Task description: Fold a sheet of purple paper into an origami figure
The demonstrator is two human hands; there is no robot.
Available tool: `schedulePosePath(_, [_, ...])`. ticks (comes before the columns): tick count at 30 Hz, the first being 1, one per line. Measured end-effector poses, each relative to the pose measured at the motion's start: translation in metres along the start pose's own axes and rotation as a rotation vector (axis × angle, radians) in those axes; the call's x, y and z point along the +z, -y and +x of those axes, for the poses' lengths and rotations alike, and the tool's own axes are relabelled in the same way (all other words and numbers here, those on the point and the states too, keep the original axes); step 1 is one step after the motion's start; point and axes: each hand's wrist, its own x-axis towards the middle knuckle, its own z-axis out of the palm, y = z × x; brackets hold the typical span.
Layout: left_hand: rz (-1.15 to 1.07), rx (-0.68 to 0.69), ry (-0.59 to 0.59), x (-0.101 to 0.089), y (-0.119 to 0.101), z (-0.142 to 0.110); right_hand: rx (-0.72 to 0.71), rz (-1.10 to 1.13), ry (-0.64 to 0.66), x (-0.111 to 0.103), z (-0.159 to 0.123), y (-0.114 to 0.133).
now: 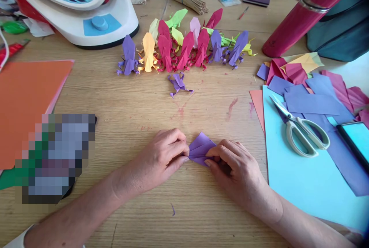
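Observation:
A folded piece of purple paper (201, 146) with crease lines is held just over the wooden table. My left hand (165, 157) pinches its left corner between thumb and fingers. On the other side, my right hand (233, 167) grips the right edge, thumb below and fingers on top; part of the paper there is hidden. Beyond the hands lies a small purple folded-paper figure (178, 83) with thin bent legs. Behind it several similar folded figures stand close together, among them an orange one (148, 50) and a purple one (128, 54).
Scissors (300, 128) lie on blue paper (291, 186) at right, beside purple scraps (313, 104) and a phone (356, 140). A red flask (305, 17) leans behind them. At left are orange paper (29, 105), a blurred-out device (60, 159) and a white fan (115, 17).

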Motion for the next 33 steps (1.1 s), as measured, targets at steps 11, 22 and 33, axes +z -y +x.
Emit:
schedulePosePath(11, [0.039,-0.067,-0.013,0.007,-0.009,0.003,0.01,0.003,-0.008,0.001,0.001,0.001])
schedulePosePath(22, [0.165,-0.091,-0.039,0.012,-0.015,0.008,0.019,-0.03,0.005,0.001,0.0,0.0])
schedulePosePath(33, [0.194,-0.097,-0.038,0.014,-0.015,0.009,0.001,0.005,0.001,0.0,-0.001,0.0])
